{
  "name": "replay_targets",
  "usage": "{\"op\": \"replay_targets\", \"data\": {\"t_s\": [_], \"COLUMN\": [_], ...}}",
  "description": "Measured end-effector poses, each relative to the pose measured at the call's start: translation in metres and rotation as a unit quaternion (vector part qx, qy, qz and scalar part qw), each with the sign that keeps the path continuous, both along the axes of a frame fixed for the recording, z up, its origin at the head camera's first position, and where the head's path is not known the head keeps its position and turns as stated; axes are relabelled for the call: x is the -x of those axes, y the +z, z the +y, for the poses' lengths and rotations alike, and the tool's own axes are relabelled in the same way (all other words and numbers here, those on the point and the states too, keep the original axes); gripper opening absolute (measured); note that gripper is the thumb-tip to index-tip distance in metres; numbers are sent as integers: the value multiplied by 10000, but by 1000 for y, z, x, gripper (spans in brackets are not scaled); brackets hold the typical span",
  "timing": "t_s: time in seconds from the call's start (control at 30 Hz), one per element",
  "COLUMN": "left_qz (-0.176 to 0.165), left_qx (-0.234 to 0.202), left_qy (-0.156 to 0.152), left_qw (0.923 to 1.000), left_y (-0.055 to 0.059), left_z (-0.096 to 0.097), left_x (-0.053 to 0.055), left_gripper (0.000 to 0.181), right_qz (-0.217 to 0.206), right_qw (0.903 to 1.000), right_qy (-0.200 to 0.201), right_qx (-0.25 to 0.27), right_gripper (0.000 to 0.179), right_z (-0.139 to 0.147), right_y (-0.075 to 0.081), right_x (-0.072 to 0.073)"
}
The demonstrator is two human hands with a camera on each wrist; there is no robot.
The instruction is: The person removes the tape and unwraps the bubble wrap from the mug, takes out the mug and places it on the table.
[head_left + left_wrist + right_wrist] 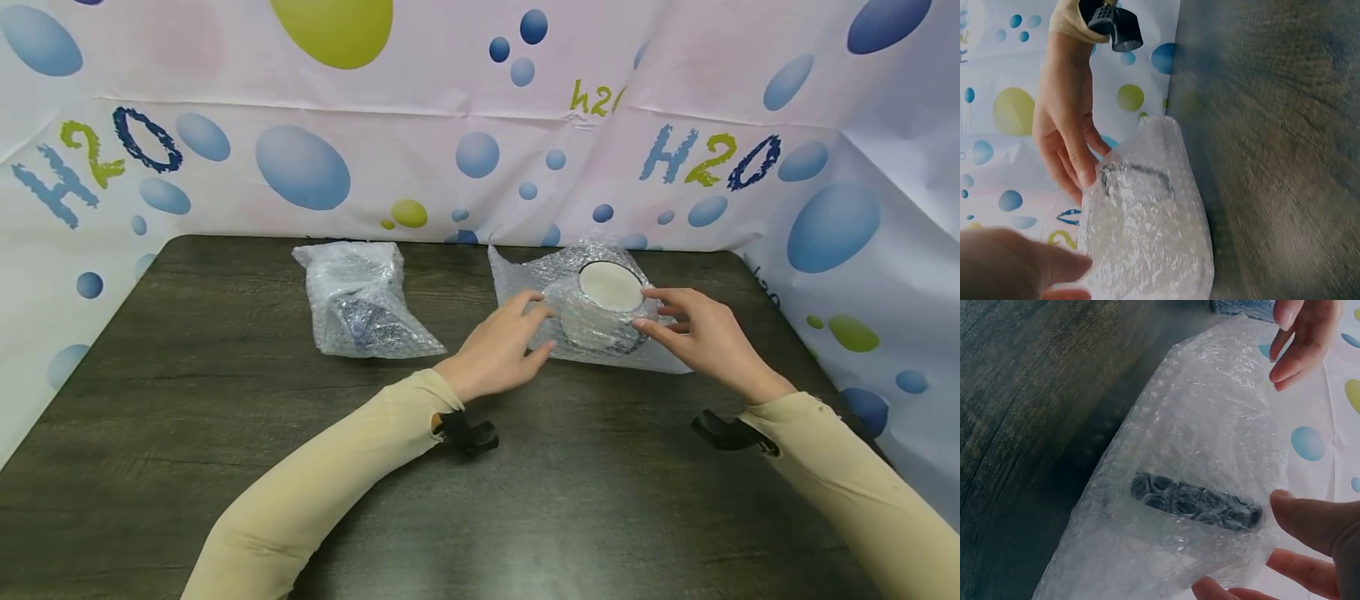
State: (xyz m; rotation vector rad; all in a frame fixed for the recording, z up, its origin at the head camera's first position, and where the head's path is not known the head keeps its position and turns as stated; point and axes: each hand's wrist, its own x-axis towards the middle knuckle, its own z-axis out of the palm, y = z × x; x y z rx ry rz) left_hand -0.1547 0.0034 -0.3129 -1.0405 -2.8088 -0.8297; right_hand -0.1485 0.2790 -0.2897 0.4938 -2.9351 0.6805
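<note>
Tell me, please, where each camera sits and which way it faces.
Head: head-worn, facing forward and down at the table and wrapped cup; left hand, right hand and sleeves show.
Left wrist: on that wrist, facing the cup; left hand near, right hand and sleeve beyond.
Right wrist: on that wrist, facing the cup; right hand near, left hand beyond.
Both wrist views share the cup, table and both hands.

On the dark table [510, 500] lie a bubble-wrapped bundle [356, 300] and a white cup [611, 286] in bubble wrap [551, 271].
</note>
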Motion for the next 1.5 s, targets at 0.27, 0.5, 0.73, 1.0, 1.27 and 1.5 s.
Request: {"op": "replay_targets", "data": {"t_s": [0.27, 0.5, 0.73, 1.0, 1.27, 1.5], "left_qz": [-205, -871, -848, -780, -644, -1107], "left_qx": [127, 367, 100, -17, -147, -256], "left_qy": [896, 1166, 1171, 1148, 1070, 979], "left_qw": [9957, 9887, 9894, 9903, 9921, 9887], "left_y": [-3, -4, -4, -3, -2, -3], "left_z": [-9, -12, -12, -14, -16, -17], "left_x": [3, 6, 9, 9, 9, 9], "left_gripper": [43, 46, 22, 21, 11, 48], "right_qz": [279, 509, 547, 590, 1008, 1082], "right_qw": [9994, 9976, 9960, 9971, 9924, 9756], "right_qy": [-167, -338, -391, -174, 708, 1873], "right_qx": [81, 340, 586, 445, 61, -372], "right_gripper": [47, 45, 48, 65, 58, 53], "right_z": [-1, -1, 3, 12, 20, 18], "right_y": [-2, -4, -5, -10, -19, -25], "right_x": [-3, -8, -17, -32, -45, -54]}}
